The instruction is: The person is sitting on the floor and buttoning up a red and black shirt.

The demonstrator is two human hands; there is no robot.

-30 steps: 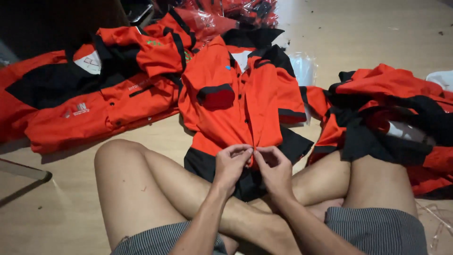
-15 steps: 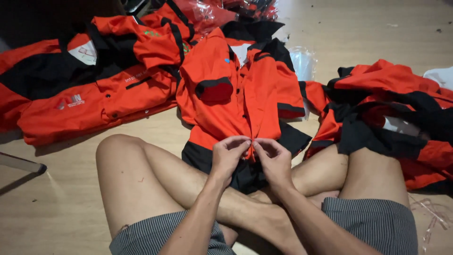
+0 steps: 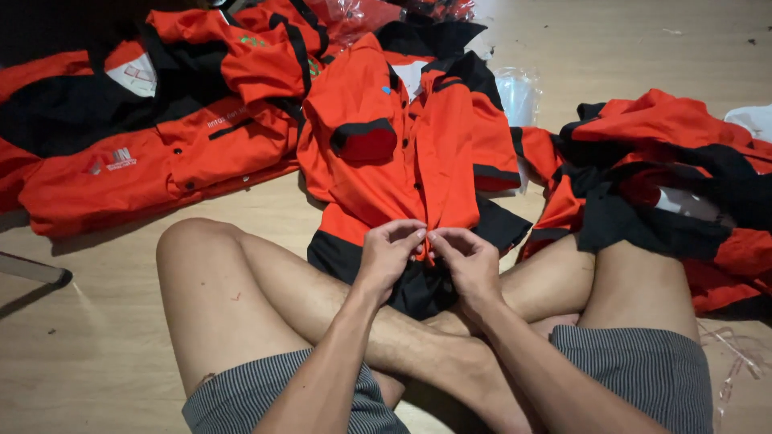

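Centre frame: I saw left hand (image 3: 388, 255) and right hand (image 3: 466, 259) pinched shut on shirt (image 3: 402, 153) placket, floor (image 3: 96, 321) beneath. Buttoning lower front, I judged; next needs button aligned with hole.

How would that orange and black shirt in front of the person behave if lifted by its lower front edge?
Probably floppy: the orange and black shirt already creases and drapes over the legs. Likely light, since both hands only pinch it with fingertips. It should sag and bunch, not hold shape.
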